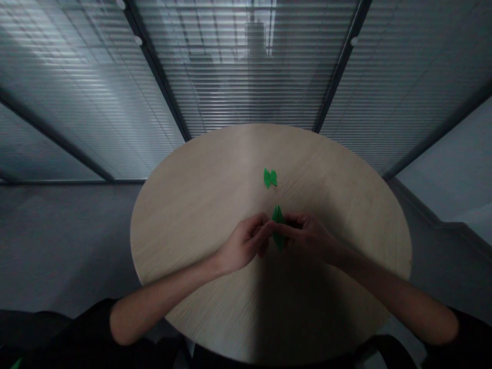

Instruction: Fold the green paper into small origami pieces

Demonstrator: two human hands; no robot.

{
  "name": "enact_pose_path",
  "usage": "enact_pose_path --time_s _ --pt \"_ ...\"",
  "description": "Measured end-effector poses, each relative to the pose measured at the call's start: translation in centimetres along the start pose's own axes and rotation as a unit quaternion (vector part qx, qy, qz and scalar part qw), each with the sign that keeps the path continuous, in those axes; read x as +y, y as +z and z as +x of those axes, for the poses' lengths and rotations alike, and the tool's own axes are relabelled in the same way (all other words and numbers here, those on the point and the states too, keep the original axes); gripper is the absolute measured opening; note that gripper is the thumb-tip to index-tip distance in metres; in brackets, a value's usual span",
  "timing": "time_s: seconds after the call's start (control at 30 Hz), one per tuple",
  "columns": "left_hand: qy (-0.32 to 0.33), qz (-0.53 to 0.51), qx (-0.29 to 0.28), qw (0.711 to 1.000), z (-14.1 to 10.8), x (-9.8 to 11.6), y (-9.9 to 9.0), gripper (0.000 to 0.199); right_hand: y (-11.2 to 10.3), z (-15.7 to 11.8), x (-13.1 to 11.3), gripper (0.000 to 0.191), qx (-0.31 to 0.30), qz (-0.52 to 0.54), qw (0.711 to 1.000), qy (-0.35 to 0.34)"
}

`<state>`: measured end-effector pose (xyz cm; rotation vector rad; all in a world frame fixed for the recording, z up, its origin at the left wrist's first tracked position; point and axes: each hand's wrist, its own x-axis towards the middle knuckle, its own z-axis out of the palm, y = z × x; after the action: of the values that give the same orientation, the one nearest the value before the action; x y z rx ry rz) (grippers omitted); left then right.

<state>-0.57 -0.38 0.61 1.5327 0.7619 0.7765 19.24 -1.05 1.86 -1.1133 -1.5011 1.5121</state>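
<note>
My left hand (246,242) and my right hand (303,237) meet above the middle of a round light-wood table (200,225). Between them, a folded piece of green paper (278,227) stands pinched by the fingers of both hands, its lower tip showing below them. A second small green paper fold (270,177), shaped like a bow, lies flat on the table farther out, apart from my hands.
Behind the table stands a glass partition (249,77) with slatted blinds and dark frames. A grey floor (65,246) lies around the table. Black sleeves show at the bottom corners of the view.
</note>
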Motion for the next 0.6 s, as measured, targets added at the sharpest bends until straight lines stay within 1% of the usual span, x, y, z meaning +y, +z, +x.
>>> enact_pose_path --time_s 0.1,0.3,0.47,0.6 --pt "0.009 -0.013 0.007 1.0 -0.09 0.16 0.02 0.046 -0.22 0.0 0.08 0.043 -0.012 0.007 1.0 0.006" --pt "0.02 -0.022 0.052 0.998 0.02 -0.15 -0.09 0.044 -0.44 -0.09 0.22 0.043 -0.02 0.025 0.999 0.004" --pt "0.017 -0.038 0.049 0.998 0.1 -0.38 0.03 0.046 -0.54 -0.16 0.05 0.041 -0.02 0.011 1.0 -0.007" --pt "0.014 -0.028 0.039 0.999 0.0 -0.34 -0.01 0.046 -0.47 -0.06 -0.05 0.043 -0.028 0.017 0.999 -0.011"
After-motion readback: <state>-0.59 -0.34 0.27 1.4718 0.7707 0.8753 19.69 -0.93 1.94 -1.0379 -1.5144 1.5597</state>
